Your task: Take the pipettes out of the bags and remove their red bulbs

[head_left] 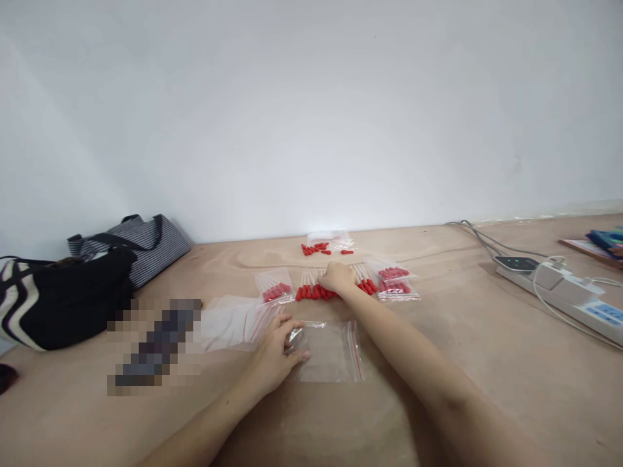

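My left hand (276, 353) rests on the left edge of an empty clear zip bag (331, 351) with a red seal strip, its fingers pinching the bag's mouth. My right hand (337, 277) reaches farther out, curled over a loose row of thin sticks with red tips (311, 292). Filled clear bags of the same red-tipped sticks lie to either side: one on the left (275, 287), two on the right (395, 280). Another bag with red pieces (326, 246) lies close to the wall.
A stack of empty clear bags (228, 321) lies left of my left hand. A black bag (68, 298) and a striped bag (141, 243) sit at far left. A white power strip (559, 288) with cables runs along the right. Books (603, 245) are at the right edge.
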Motion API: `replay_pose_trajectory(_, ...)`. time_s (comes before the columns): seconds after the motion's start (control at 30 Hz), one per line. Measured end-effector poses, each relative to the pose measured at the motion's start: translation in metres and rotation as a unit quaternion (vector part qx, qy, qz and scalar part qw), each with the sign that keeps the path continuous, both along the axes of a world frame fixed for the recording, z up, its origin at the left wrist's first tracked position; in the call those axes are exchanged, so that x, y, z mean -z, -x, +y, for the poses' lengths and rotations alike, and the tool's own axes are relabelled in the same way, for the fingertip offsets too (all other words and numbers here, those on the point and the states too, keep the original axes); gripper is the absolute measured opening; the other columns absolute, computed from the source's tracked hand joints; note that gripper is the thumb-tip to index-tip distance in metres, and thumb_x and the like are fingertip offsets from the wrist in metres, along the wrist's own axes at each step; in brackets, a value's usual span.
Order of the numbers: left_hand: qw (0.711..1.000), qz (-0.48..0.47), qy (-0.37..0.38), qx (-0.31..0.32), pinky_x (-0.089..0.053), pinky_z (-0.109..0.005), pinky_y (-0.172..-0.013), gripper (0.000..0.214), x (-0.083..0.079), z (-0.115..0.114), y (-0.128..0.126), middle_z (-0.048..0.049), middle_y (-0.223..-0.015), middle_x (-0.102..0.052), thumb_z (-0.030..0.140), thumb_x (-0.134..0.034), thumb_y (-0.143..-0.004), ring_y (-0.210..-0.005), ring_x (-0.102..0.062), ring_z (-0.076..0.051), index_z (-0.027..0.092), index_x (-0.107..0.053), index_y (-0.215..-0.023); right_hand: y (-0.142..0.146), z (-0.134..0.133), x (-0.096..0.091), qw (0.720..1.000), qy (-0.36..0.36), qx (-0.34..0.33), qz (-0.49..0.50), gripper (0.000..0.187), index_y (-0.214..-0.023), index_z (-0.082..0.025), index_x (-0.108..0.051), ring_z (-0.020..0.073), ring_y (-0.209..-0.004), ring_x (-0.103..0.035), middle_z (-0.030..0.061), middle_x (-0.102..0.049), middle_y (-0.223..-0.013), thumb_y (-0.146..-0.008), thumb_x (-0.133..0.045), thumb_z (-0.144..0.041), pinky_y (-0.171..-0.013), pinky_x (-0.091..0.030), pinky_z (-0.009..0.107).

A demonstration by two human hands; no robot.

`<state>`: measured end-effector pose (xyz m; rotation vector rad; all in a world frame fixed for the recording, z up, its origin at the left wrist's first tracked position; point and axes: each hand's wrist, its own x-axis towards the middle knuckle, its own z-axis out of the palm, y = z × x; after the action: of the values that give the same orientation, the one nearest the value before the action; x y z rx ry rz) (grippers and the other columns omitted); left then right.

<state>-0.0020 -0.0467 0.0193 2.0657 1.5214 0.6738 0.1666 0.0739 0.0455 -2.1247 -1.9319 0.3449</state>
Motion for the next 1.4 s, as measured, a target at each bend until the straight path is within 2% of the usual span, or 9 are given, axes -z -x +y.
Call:
replay_pose_trajectory(0.3, 0.994, -0.079, 0.071, 0.015, -0.042, -0.024, -0.059, 0.036, -0.012, -0.002, 0.0, 0.0041, -0.066, -0.055, 0.026, -0.055, -0.065, -0.061, -0.054, -0.014, 0.021, -0.05, -0.1, -0.041, -0.057, 0.006, 0.99, -0.142, -0.007, 0.015, 0.024, -0.072, -0.022, -0.061, 0.015, -0.072, -0.057, 0.001, -0.066, -0.076, -0.076, -0.044, -0.039, -0.055, -0.029, 0.022)
replay_pose_trajectory(0.47, 0.991, -0.106, 0.01, -0.087, -0.043, -0.025, -0.055, 0.063, -0.036, 0.025, 0.05, 0.0039, -0.067, -0.054, 0.037, -0.057, -0.061, -0.056, -0.055, -0.015, 0.019, -0.036, -0.118, -0.08, -0.098, 0.03, 0.979, -0.194, -0.055, 0.015, 0.022, -0.062, -0.02, -0.055, 0.0101, -0.059, -0.053, -0.0036, -0.061, -0.064, -0.075, -0.047, -0.036, -0.049, -0.021, 0.021)
replay_pose_trajectory(0.63, 0.986, 0.022, -0.031, -0.16, -0.045, -0.029, -0.062, 0.068, -0.044, 0.065, 0.123, 0.0016, -0.066, -0.058, 0.036, -0.058, -0.058, -0.061, -0.059, -0.018, 0.014, -0.035, -0.119, -0.1, -0.113, 0.038, 0.985, -0.169, -0.041, 0.003, 0.022, -0.062, -0.021, -0.055, 0.0103, -0.057, -0.052, -0.0034, -0.059, -0.059, -0.074, -0.048, -0.037, -0.048, -0.019, 0.021)
replay_pose_trajectory(0.7, 0.975, 0.114, -0.044, -0.185, -0.045, -0.031, -0.069, 0.063, -0.039, 0.075, 0.138, -0.0047, -0.08, -0.062, 0.033, -0.056, -0.062, -0.076, -0.06, -0.022, 0.012, -0.037, -0.118, -0.099, -0.113, 0.038, 0.986, -0.16, -0.039, 0.006, 0.021, -0.063, -0.021, -0.056, 0.0107, -0.057, -0.052, -0.0031, -0.06, -0.059, -0.074, -0.048, -0.037, -0.048, -0.02, 0.021)
replay_pose_trajectory(0.9, 0.928, 0.274, -0.15, -0.204, -0.037, -0.041, -0.088, 0.048, -0.032, 0.089, 0.121, -0.0125, -0.111, -0.052, 0.033, -0.05, -0.072, -0.107, -0.046, -0.032, 0.014, -0.046, -0.116, -0.093, -0.11, 0.036, 0.99, -0.135, -0.048, 0.014, 0.021, -0.064, -0.022, -0.056, 0.0124, -0.059, -0.053, -0.0021, -0.061, -0.062, -0.074, -0.047, -0.038, -0.049, -0.02, 0.023)
replay_pose_trajectory(1.0, 0.931, 0.278, -0.16, -0.177, -0.036, -0.042, -0.089, 0.032, -0.037, 0.107, 0.099, -0.0124, -0.113, -0.052, 0.033, -0.045, -0.075, -0.107, -0.046, -0.031, 0.016, -0.058, -0.099, -0.094, -0.109, 0.037, 0.99, -0.13, -0.043, 0.014, 0.02, -0.064, -0.022, -0.056, 0.0125, -0.06, -0.054, -0.0024, -0.061, -0.063, -0.074, -0.048, -0.038, -0.049, -0.02, 0.023)
replay_pose_trajectory(1.13, 0.954, 0.257, -0.131, -0.087, -0.04, -0.033, -0.084, 0.037, -0.041, 0.129, 0.071, -0.0093, -0.101, -0.06, 0.043, -0.047, -0.074, -0.096, -0.054, -0.024, 0.015, -0.061, -0.093, -0.096, -0.11, 0.037, 0.991, -0.129, -0.04, 0.012, 0.02, -0.064, -0.022, -0.056, 0.0122, -0.06, -0.053, -0.0026, -0.062, -0.062, -0.074, -0.048, -0.038, -0.049, -0.02, 0.022)
replay_pose_trajectory(1.3, 0.945, 0.272, -0.128, 0.133, -0.04, -0.026, -0.081, 0.042, -0.036, 0.126, 0.044, -0.0048, -0.099, -0.064, 0.051, -0.054, -0.067, -0.09, -0.057, -0.02, 0.021, -0.063, -0.096, -0.096, -0.11, 0.039, 0.99, -0.135, -0.045, 0.008, 0.02, -0.064, -0.021, -0.055, 0.0121, -0.06, -0.053, -0.0028, -0.061, -0.063, -0.074, -0.048, -0.037, -0.049, -0.02, 0.022)
replay_pose_trajectory(1.4, 0.939, 0.279, -0.123, 0.157, -0.04, -0.025, -0.075, 0.031, -0.029, 0.121, 0.038, -0.0041, -0.091, -0.067, 0.042, -0.043, -0.078, -0.083, -0.059, -0.019, 0.022, -0.066, -0.086, -0.096, -0.109, 0.039, 0.99, -0.133, -0.044, 0.01, 0.02, -0.064, -0.021, -0.056, 0.0122, -0.06, -0.053, -0.0026, -0.062, -0.063, -0.074, -0.048, -0.037, -0.05, -0.02, 0.022)
